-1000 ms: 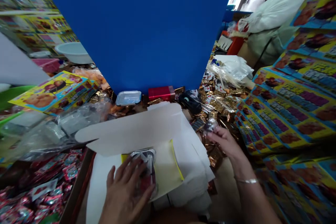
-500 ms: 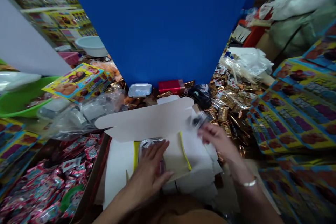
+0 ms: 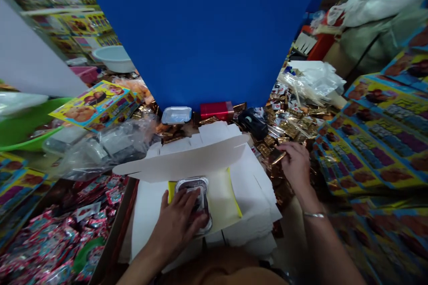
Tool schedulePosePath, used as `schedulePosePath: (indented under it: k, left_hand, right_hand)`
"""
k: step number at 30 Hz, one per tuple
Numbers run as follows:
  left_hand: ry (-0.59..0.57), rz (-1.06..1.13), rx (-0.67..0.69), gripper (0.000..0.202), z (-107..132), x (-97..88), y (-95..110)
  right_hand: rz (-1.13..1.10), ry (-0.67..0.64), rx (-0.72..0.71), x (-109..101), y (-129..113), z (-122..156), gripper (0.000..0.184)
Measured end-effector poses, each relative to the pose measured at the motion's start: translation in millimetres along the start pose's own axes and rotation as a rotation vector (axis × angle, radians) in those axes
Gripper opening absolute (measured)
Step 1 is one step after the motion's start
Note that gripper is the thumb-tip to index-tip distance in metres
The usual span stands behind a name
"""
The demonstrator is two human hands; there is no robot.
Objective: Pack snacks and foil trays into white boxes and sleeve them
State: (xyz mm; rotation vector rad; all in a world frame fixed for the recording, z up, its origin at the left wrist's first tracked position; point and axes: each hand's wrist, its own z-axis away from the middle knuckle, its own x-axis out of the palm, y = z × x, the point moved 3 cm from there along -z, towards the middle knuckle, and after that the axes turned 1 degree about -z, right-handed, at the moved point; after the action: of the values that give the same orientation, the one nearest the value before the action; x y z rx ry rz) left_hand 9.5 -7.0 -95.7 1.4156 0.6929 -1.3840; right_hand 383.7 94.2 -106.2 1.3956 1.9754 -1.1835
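An unfolded white box [image 3: 234, 147] with yellow edges lies in front of me on a stack of white card. In its left half sits a foil tray [image 3: 204, 182]. My left hand [image 3: 179, 220] rests over the tray with its fingers spread, hiding much of what is in it; something dark shows beneath the fingers. To the right of the box, my right hand [image 3: 297, 164] pinches a small gold packet [image 3: 279, 157] between thumb and fingers, just above a heap of similar gold packets [image 3: 294, 129].
A carton of pink-red packets [image 3: 60, 236] stands at the left, with a clear plastic bag [image 3: 113, 142] behind it. Yellow-blue printed boxes [image 3: 377, 129] are stacked at the right. At the back are a red box [image 3: 216, 111], another foil tray [image 3: 176, 116] and a blue panel [image 3: 200, 35].
My right hand has moved right, from over the box to the gold packets. The blurred dark item it held is gone from it; a gold packet is there now. My left hand has shifted slightly left.
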Motion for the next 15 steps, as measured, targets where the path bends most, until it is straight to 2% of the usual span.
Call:
schedulePosePath:
  k: [3,6,8,10,13,14,15]
  left_hand:
    - [0.007,0.018,-0.008,0.051,-0.5,0.0,-4.1]
    - [0.081,0.130,0.002,0.043,2.5,-9.5,-3.3]
    - [0.120,0.305,0.018,0.041,2.2,-18.1,6.5]
    - [0.092,0.581,0.044,0.050,-4.3,-23.8,25.0]
    - [0.045,1.061,0.075,0.069,-21.5,-27.1,55.1]
    - [0.061,1.179,0.053,0.071,-26.4,-27.3,60.0]
    - [0.086,1.251,0.007,0.072,-29.6,-26.9,60.7]
  right_hand:
    - [0.061,0.028,0.092,3.5,14.6,-2.5,0.032]
    - [-0.069,0.121,0.136,-7.6,11.6,-6.6,0.035]
    - [-0.226,0.165,0.072,-22.6,-17.5,-3.5,0.037]
    - [-0.409,0.118,-0.064,-36.1,-66.5,7.9,0.038]
    - [-0.627,-0.131,-0.371,-40.5,-140.6,33.9,0.037]
    - [-0.652,-0.205,-0.422,-36.9,-152.5,39.9,0.037]
    - [-0.632,-0.241,-0.394,-31.0,-153.8,41.6,0.036]
